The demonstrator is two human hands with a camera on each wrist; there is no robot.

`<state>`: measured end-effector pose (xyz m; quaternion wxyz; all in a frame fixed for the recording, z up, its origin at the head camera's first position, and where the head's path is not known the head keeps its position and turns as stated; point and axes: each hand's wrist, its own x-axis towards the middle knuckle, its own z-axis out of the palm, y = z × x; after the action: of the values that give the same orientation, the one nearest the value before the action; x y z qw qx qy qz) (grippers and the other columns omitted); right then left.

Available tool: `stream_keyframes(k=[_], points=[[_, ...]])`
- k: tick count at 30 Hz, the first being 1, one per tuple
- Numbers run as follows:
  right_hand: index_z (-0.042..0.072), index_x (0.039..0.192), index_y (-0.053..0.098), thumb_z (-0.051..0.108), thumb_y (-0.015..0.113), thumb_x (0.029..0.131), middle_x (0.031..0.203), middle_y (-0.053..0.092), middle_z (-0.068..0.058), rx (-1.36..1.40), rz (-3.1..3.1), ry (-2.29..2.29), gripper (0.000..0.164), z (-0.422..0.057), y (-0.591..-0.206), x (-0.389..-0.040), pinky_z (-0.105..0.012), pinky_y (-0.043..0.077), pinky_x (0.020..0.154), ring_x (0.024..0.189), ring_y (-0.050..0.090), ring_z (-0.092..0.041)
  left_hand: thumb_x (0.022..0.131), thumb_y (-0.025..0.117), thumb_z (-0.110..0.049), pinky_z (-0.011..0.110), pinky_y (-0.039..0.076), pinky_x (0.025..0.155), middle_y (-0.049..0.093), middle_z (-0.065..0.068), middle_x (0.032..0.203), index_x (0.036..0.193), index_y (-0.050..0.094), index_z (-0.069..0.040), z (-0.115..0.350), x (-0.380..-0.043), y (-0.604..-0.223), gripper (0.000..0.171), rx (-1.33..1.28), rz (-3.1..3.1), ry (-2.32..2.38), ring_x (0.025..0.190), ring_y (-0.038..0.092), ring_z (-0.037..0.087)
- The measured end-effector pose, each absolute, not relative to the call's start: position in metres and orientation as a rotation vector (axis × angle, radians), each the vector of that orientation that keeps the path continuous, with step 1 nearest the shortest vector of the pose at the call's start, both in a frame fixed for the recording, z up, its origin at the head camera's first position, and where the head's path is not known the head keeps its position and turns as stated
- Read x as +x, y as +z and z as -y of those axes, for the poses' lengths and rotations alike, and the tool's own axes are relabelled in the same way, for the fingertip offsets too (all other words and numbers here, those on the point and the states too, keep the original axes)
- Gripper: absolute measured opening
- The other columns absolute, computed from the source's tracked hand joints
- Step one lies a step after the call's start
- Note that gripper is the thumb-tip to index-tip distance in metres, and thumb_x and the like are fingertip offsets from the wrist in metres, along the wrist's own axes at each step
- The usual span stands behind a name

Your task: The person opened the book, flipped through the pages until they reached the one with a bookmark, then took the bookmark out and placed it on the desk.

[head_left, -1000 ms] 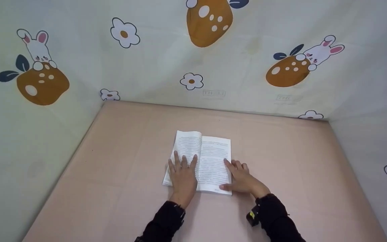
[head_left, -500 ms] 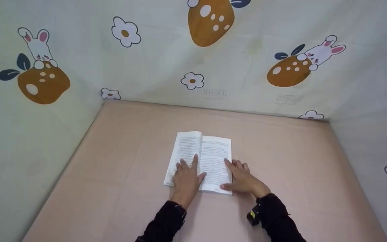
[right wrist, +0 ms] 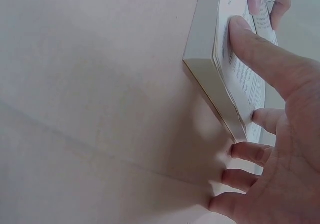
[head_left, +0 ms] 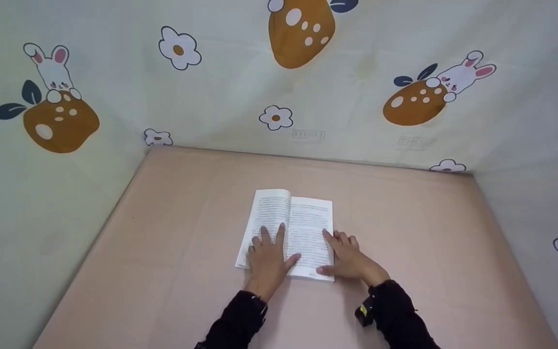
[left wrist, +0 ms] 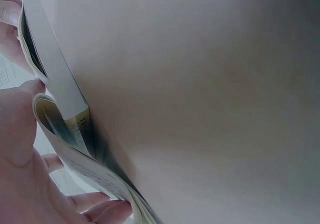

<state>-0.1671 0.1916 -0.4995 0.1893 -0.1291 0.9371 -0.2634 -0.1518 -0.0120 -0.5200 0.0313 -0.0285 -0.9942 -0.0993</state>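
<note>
Where patterned walls (head_left: 225, 87) meet a pinkish surface (head_left: 177, 218), spread hands (head_left: 267, 259) (head_left: 350, 260) rest on a book (head_left: 308, 230).

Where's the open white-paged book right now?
In the head view, the book lies below centre on the flat pinkish surface, bare left hand on its lower left, bare right hand at its right edge.

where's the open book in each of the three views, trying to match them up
Head: the open book lies just below the middle.
Left wrist: the book slants down the left half, seen edge-on.
Right wrist: the book is at upper right, partly behind the right hand.
Shared landmark: the left hand appears in all three.
</note>
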Motion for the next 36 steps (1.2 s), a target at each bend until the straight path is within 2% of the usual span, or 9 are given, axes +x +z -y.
stream_keyframes(k=[9,14,23,31,36], points=[[0.007,0.147,0.025,0.046,0.076,0.071,0.145,0.026,-0.026,-0.403,-2.648,-0.730,0.099,-0.1924,-0.4992,-0.1687,-0.058,0.030,0.099,0.120,0.027,-0.040,0.075,0.053,-0.071,0.043,0.044,0.078,0.033,0.015,0.148,0.145,0.032,-0.015,0.0133,-0.1518,-0.5208,0.091,-0.130,3.044,-0.274,0.102,0.051,0.038],[0.006,0.146,0.028,0.042,0.078,0.069,0.145,0.026,-0.028,-0.426,-2.647,-0.729,0.099,-0.1949,-0.4990,-0.1700,-0.057,0.032,0.099,0.119,0.029,-0.040,0.075,0.054,-0.071,0.046,0.045,0.081,0.033,0.017,0.148,0.146,0.032,-0.014,0.0124,-0.1527,-0.5207,0.093,-0.131,3.047,-0.278,0.105,0.051,0.041],[0.007,0.146,0.028,0.042,0.079,0.067,0.147,0.023,-0.028,-0.421,-2.612,-0.754,0.101,-0.1966,-0.4976,-0.1695,-0.055,0.032,0.099,0.120,0.028,-0.038,0.080,0.055,-0.063,0.049,0.042,0.088,0.034,0.025,0.144,0.144,0.034,-0.009,0.0113,-0.1516,-0.5209,0.086,-0.150,3.018,-0.307,0.114,0.046,0.046],[0.007,0.146,0.028,0.040,0.079,0.067,0.147,0.022,-0.027,-0.425,-2.603,-0.771,0.100,-0.1965,-0.4950,-0.1692,-0.056,0.032,0.100,0.122,0.027,-0.038,0.076,0.061,-0.062,0.050,0.038,0.093,0.028,0.016,0.150,0.142,0.032,0.001,0.0123,-0.1513,-0.5217,0.096,-0.234,2.982,-0.410,0.122,0.039,0.045],[0.007,0.146,0.028,0.035,0.080,0.067,0.147,0.024,-0.026,-0.418,-2.591,-0.777,0.098,-0.1963,-0.4938,-0.1684,-0.056,0.031,0.101,0.123,0.027,-0.038,0.075,0.061,-0.065,0.050,0.036,0.096,0.026,0.018,0.151,0.143,0.029,0.003,0.0130,-0.1497,-0.5220,0.102,-0.271,3.007,-0.425,0.126,0.036,0.044]])
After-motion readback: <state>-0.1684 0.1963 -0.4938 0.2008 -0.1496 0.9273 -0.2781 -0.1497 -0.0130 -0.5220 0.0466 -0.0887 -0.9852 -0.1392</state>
